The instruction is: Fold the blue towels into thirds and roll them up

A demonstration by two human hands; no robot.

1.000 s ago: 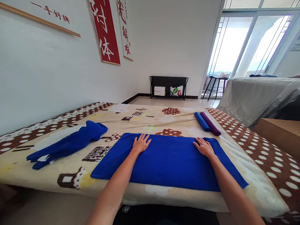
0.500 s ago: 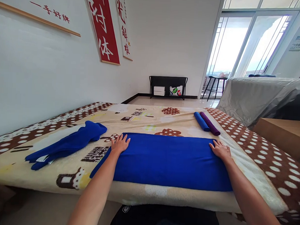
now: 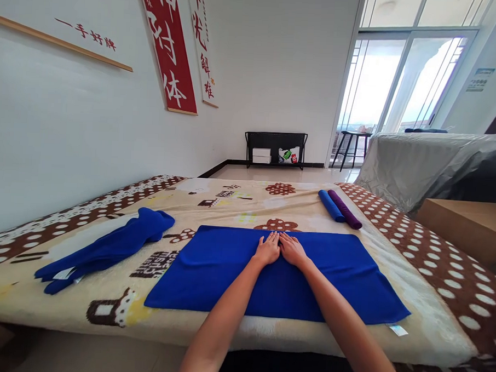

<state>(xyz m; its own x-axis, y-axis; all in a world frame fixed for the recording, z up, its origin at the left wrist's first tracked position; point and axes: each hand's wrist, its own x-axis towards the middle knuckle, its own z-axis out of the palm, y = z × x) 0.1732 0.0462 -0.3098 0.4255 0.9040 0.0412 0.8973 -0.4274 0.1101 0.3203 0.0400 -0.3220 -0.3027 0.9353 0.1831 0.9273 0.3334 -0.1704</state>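
Blue cloth (image 3: 211, 277) lies spread out near the middle of the blanket's (image 3: 176, 326) near edge, its long sides running along that edge. Mostly flat; a few soft creases toward its right end. A white label (image 3: 398, 329) sticks out from under its near right corner.

Left hand (image 3: 269, 249) rests palm down on the cloth, close to the middle of its far edge. Fingers extended, thumb a little apart; open, with hold of nothing. Right hand (image 3: 292, 249) lies just beside it, also palm down and fingers extended, grasping nothing that shows; its thumb is hard to make out. The fingertips of the two hands come together, pointing toward the blanket's far edge. Both forearms reach in over the near edge.

Toward the blanket's left edge, apart from the spread cloth: a bunched blue cloth (image 3: 117, 249), lying at a slant, white tag (image 3: 64, 274) at its near end. Toward the far right corner: a blue roll (image 3: 331, 206) and a purple roll (image 3: 344, 209), side by side, both slanted.
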